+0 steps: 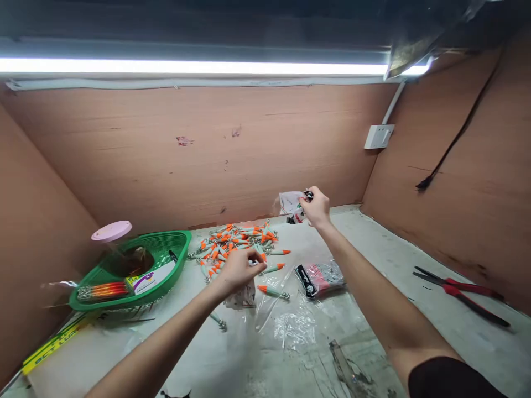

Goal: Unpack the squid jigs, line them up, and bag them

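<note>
Head view: my left hand (239, 270), fingertips pressed together, holds a small bag (243, 298) just beside the lure pile (234, 240). My right hand (317, 209), raised behind the pile, pinches a printed packet (289, 202). I'd take lures by the body, clear of the hooks.

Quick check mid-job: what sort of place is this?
Probably a small packing bench in a workshop: plywood walls, a strip light overhead, a pile of orange-tipped lures and clear bags on the table, pliers at the side. The right hand holds a packet.
</note>
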The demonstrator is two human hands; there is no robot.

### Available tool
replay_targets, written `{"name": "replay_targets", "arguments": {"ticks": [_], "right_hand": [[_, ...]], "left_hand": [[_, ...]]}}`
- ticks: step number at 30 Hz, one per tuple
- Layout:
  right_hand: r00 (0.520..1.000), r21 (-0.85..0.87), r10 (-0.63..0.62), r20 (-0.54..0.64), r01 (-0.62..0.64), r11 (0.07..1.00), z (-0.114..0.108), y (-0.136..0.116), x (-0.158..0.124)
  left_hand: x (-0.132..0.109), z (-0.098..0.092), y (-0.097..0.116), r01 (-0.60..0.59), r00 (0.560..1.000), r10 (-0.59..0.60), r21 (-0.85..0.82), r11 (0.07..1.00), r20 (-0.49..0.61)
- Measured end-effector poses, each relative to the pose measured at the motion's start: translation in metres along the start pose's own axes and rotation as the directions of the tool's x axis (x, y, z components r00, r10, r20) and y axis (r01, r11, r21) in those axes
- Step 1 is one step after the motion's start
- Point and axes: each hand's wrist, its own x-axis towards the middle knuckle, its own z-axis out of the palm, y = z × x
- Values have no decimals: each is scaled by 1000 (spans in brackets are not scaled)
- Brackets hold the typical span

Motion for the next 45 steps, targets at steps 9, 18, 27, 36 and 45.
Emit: {"name": "replay_targets", "arguments": {"ticks": [9, 18, 27, 36, 45], "right_hand": [[920, 354, 210, -332, -85, 931, -123, 69, -88], [969, 353, 245, 5, -231, 907, -187, 82, -190], [929, 249, -211, 303, 136, 959, -189, 17, -185], [749, 228, -395, 532, 323, 919, -185, -19, -179], [687, 297, -561, 462, 477, 827, -173, -22, -191]], "left_hand": [[9, 105, 53, -369, 911, 213, 465, 805, 354], [17, 88, 69, -328, 943, 263, 428, 842, 205], [-32, 34, 65, -356, 905, 403, 272, 894, -139], [-71, 28, 52, -504, 777, 578, 302, 809, -251], [-99, 19, 35, -861, 438, 898, 265, 434, -44]]}}
